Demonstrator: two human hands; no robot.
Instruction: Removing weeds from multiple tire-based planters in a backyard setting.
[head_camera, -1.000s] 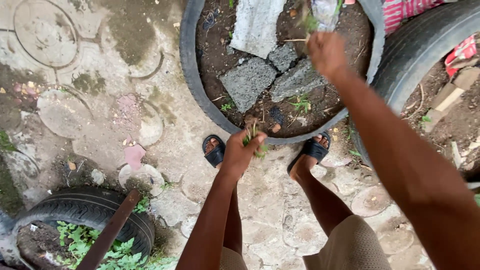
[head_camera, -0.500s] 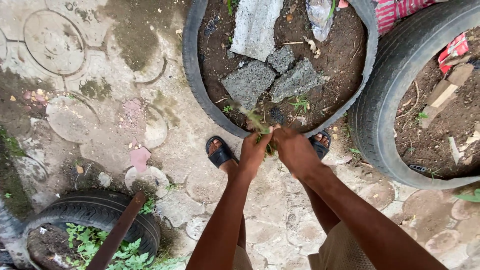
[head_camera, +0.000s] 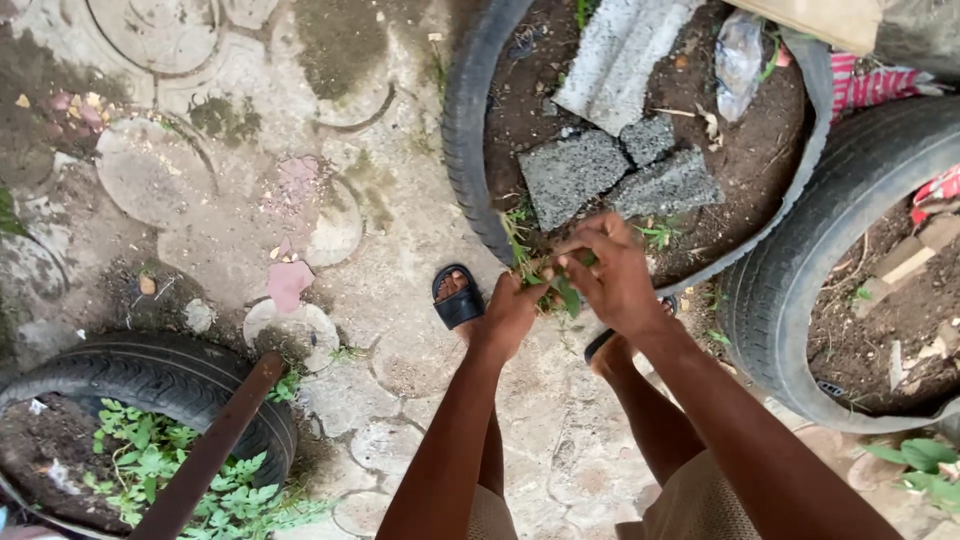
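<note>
Weeds (head_camera: 545, 280), a small green bunch, sit pinched between the closed left hand (head_camera: 510, 310) and right hand (head_camera: 612, 275) above the soil-filled tyre's (head_camera: 470, 150) near rim, seemingly mid-gathering, needing a firm grip.

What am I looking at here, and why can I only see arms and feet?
The camera sits on a person's head and looks straight down, so you see only their arms, legs and sandals. No machine is here, just two bare hands. The left hand and the right hand meet in the middle, both closed around a small bunch of green weeds. Just beyond them lies an old tyre filled with soil, with grey broken blocks inside. A second tyre lies to the right, and a third one with leafy green plants at bottom left. The ground is patchy stone paving.
</note>
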